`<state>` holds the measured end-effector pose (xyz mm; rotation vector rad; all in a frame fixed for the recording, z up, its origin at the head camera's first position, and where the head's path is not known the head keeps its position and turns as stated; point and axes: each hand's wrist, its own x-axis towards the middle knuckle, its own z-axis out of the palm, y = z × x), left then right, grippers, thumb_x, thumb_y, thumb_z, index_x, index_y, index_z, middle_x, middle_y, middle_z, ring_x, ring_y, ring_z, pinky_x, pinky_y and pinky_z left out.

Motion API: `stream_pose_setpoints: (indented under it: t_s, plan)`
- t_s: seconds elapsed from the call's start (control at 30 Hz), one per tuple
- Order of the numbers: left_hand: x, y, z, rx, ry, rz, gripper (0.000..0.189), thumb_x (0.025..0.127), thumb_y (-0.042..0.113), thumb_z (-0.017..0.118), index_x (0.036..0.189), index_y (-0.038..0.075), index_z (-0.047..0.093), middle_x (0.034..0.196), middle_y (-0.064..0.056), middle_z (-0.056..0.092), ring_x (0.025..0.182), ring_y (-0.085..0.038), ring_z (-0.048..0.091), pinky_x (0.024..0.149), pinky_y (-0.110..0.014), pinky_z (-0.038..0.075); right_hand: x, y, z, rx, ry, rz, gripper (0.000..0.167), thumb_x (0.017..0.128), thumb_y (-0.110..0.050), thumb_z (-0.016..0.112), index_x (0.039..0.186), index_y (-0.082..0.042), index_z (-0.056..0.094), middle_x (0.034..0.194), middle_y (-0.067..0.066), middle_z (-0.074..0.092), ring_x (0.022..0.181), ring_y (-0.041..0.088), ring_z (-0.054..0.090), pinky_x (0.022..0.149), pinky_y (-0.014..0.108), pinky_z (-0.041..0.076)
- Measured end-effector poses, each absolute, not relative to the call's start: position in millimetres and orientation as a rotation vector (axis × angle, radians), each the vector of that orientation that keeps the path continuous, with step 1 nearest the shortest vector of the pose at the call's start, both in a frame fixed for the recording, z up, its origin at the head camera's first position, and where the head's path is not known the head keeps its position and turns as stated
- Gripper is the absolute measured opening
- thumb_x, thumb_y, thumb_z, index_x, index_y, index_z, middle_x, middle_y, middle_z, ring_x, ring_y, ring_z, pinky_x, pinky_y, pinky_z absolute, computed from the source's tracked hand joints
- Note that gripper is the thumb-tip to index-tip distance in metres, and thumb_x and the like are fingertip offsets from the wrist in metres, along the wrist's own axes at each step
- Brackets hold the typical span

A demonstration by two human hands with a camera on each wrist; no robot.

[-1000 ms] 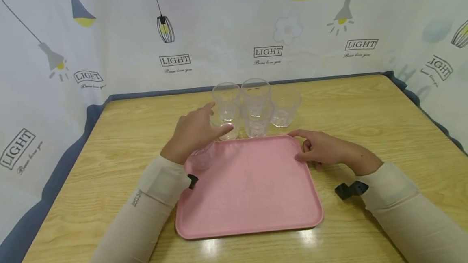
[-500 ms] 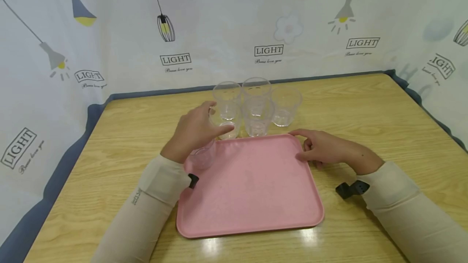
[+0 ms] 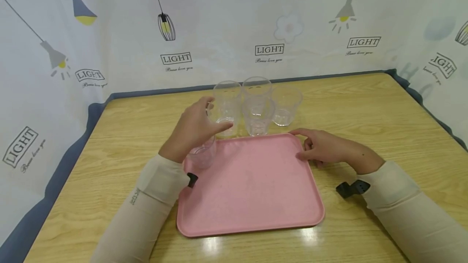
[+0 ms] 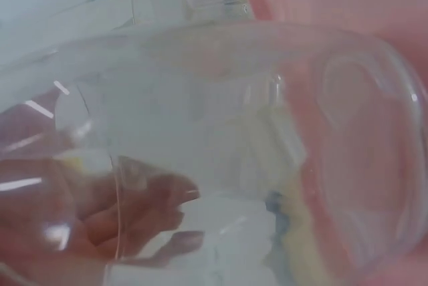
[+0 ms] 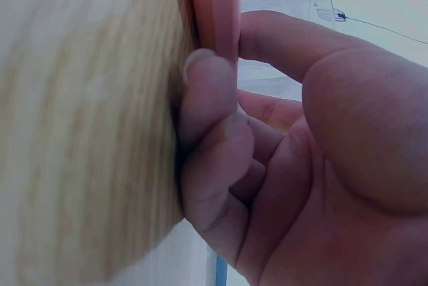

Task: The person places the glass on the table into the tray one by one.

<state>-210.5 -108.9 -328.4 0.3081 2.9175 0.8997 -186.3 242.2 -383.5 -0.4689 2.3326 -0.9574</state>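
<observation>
The left hand (image 3: 195, 127) has its grip curved about a clear cup (image 3: 227, 113), fingers round the left side and thumb across the front, partway open to the cup's width. That cup is just beyond the far left part of the pink tray (image 3: 252, 186); whether its base touches the worktop (image 3: 365, 108) I cannot tell. A second cup (image 3: 202, 156) stands upright on the tray, in its far left corner, under the left wrist (close up in the left wrist view, with fingers showing through its wall).

The right hand (image 3: 323, 147) has hold of the tray at its far right corner: the grip is nearly closed, the index finger along the far edge, the thumb at the side and the other fingers curled down by the worktop.

Four more clear cups stand upright and close together past the tray: back left (image 3: 227, 91), back middle (image 3: 257, 87), front middle (image 3: 258, 116) and right (image 3: 287, 104). Behind them hangs a white sheet (image 3: 219, 23) printed with lamps and the word LIGHT.
</observation>
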Motion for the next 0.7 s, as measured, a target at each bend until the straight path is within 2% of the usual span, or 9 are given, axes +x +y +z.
stream_pose_setpoints:
  t_s: [0.5,0.7]
  plan:
    - [-203.5,-112.4,-317.5,0.324,2.927,0.984,0.093,0.077,0.058,0.080,0.147,0.012,0.040,0.140,-0.008,0.056,0.120,-0.026,0.056,0.098,-0.048,0.050,-186.2,242.9,-384.3,-0.469,2.332,-0.964,0.070,0.097,-0.019,0.066,0.155,-0.011,0.028,0.070,0.005,0.054,0.047,0.016,0.051,0.047,0.032,0.048]
    - [-200.8,-112.9,-311.9,0.343,2.929,1.028,0.094,0.077,0.058,0.080,0.148,0.013,0.039,0.142,-0.006,0.055,0.122,-0.025,0.055,0.098,-0.047,0.050,-186.8,243.1,-385.1,-0.475,2.342,-0.959,0.070,0.097,-0.018,0.066,0.155,-0.010,0.028,0.069,0.005,0.054,0.047,0.017,0.052,0.047,0.033,0.049]
